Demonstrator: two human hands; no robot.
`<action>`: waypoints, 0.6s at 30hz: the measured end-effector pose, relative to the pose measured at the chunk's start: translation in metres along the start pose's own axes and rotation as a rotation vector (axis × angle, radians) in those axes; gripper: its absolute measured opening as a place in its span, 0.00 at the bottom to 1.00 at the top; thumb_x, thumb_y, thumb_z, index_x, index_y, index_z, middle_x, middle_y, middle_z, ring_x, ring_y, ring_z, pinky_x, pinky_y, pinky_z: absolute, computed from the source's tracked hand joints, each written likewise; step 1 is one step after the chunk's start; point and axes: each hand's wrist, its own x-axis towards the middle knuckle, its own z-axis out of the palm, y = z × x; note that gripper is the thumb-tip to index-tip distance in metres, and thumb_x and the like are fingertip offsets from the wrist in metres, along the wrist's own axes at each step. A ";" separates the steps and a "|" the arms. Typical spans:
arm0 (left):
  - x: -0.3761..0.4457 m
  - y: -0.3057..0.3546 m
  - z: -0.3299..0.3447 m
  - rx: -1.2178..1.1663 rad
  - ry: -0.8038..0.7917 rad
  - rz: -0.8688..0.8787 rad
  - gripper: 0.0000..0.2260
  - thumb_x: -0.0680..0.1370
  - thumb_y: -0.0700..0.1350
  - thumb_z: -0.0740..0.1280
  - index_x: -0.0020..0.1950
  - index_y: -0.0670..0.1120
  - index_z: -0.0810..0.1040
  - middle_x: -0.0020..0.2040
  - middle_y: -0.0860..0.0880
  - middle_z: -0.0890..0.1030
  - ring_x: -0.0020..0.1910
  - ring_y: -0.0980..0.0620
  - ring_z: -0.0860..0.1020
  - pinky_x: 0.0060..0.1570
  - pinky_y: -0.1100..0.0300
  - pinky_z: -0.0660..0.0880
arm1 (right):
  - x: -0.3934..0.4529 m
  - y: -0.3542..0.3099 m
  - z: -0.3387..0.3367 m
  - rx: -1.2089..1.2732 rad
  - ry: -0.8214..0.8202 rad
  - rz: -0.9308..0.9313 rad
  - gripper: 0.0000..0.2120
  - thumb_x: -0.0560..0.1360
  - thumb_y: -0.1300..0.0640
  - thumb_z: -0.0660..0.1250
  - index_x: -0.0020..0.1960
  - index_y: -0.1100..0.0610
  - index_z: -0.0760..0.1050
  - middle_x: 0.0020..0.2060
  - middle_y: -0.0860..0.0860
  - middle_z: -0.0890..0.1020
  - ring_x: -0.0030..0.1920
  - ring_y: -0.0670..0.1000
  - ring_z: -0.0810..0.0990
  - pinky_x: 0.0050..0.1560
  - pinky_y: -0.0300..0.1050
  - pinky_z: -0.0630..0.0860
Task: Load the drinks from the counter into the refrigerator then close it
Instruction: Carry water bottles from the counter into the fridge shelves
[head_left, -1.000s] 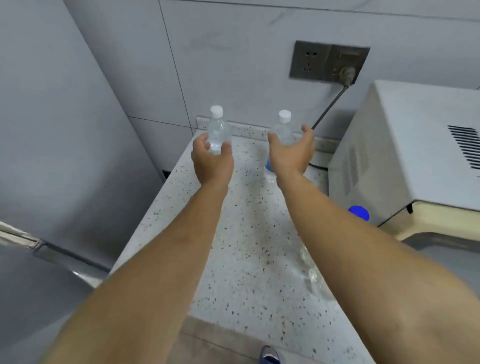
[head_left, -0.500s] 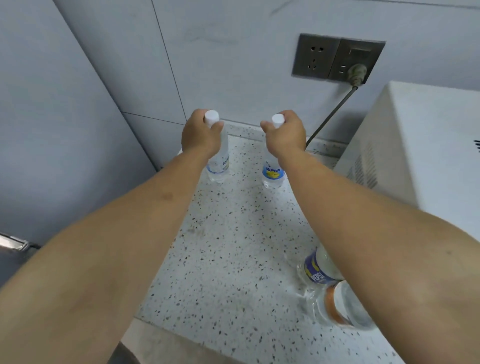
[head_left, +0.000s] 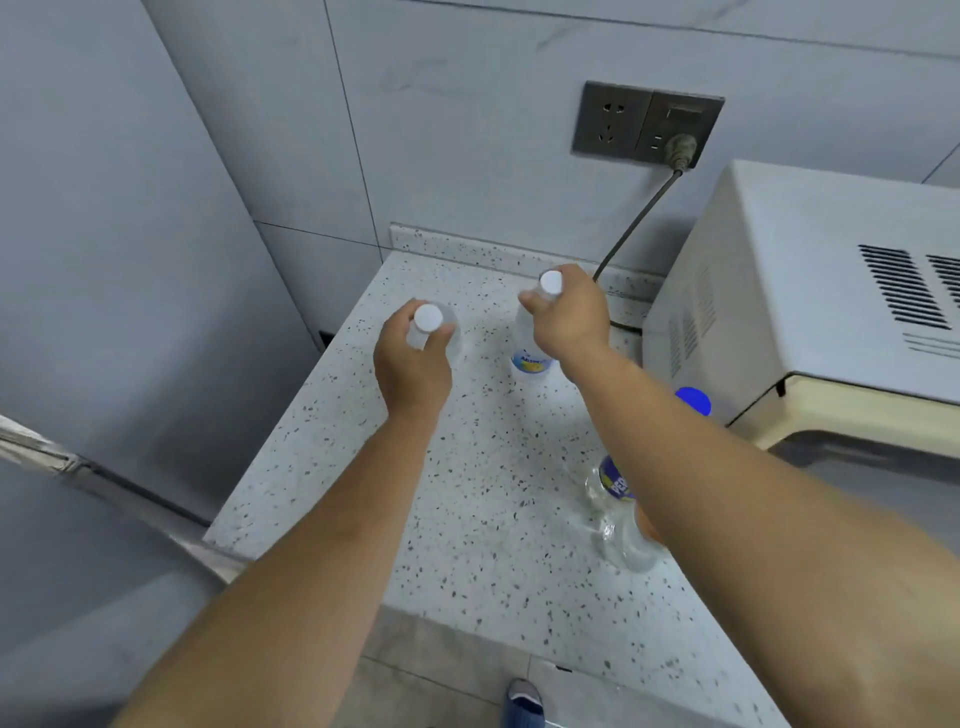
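My left hand grips a clear water bottle with a white cap by its neck. My right hand grips a second white-capped bottle, blue label low on it, also near the top. Both bottles are upright over the speckled counter; whether they touch it I cannot tell. Two more clear bottles stand by my right forearm: one with a blue cap and blue label, one with an orange label, partly hidden by the arm. The grey refrigerator stands at the left.
A cream microwave fills the counter's right side, its cable running to a wall socket. The refrigerator's door edge juts out at lower left. A shoe shows on the floor below the counter edge.
My hands went from reaching to closing on the two far bottles' necks, then drew the bottles toward me over the counter. The view dropped back, showing the refrigerator door edge again.
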 end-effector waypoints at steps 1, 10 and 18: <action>-0.009 0.001 -0.007 -0.020 0.013 -0.004 0.15 0.75 0.43 0.73 0.61 0.51 0.80 0.55 0.58 0.79 0.56 0.58 0.76 0.54 0.67 0.71 | -0.013 0.000 -0.002 0.001 -0.007 -0.002 0.10 0.77 0.52 0.70 0.53 0.55 0.71 0.39 0.45 0.72 0.43 0.51 0.72 0.36 0.42 0.65; -0.091 0.018 -0.073 -0.103 -0.122 -0.003 0.06 0.75 0.49 0.71 0.47 0.61 0.77 0.43 0.73 0.79 0.48 0.74 0.76 0.43 0.75 0.71 | -0.152 0.019 -0.013 0.137 0.008 -0.091 0.09 0.76 0.56 0.71 0.55 0.54 0.75 0.38 0.42 0.77 0.36 0.37 0.74 0.37 0.30 0.69; -0.125 -0.005 -0.104 -0.104 -0.279 0.080 0.11 0.76 0.53 0.69 0.58 0.60 0.75 0.54 0.72 0.78 0.57 0.71 0.75 0.51 0.76 0.71 | -0.205 0.038 -0.011 0.247 0.085 -0.214 0.10 0.75 0.57 0.73 0.54 0.56 0.76 0.45 0.40 0.79 0.45 0.33 0.75 0.47 0.25 0.68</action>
